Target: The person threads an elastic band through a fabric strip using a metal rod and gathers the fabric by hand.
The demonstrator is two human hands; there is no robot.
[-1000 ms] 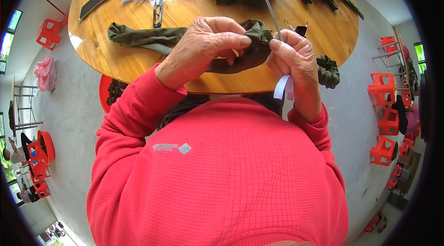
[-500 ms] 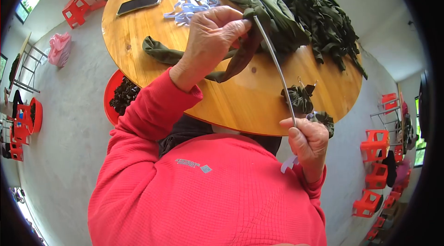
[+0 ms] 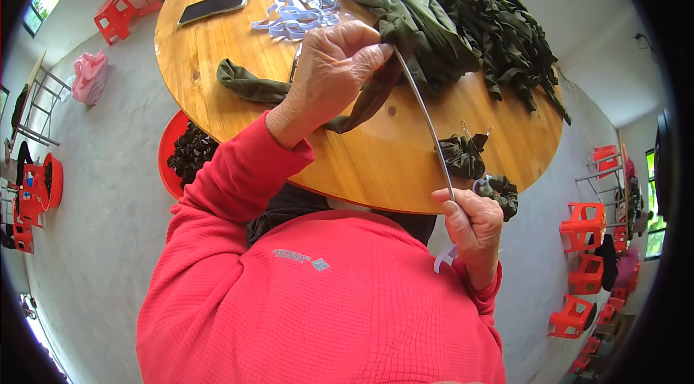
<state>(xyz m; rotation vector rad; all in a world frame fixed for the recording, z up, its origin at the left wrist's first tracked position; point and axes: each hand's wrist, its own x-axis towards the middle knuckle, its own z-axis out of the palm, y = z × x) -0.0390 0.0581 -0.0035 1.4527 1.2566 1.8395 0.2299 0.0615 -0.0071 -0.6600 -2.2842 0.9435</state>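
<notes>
My left hand (image 3: 336,70) pinches one end of a dark green fabric tube (image 3: 372,98), whose other end lies curved on the wooden table (image 3: 347,167). From those fingertips a thin metal rod (image 3: 425,113) slopes down to my right hand (image 3: 473,229), which is closed round its lower end. A pale lilac elastic strip (image 3: 445,260) hangs beside my right hand. Gathered green scrunchies (image 3: 463,156) rest near the table's right edge, just above my right hand, with a black clip touching them.
Behind my hands lie a green fabric heap (image 3: 499,30), pale blue elastic strips (image 3: 300,12) and a phone (image 3: 212,7). A red basin (image 3: 171,156) of dark pieces stands left below the table. Red stools (image 3: 583,227) are at the right.
My right hand has moved down and away from my left hand, so a long stretch of rod now shows between them. The view has shifted, and my left hand still pinches the fabric.
</notes>
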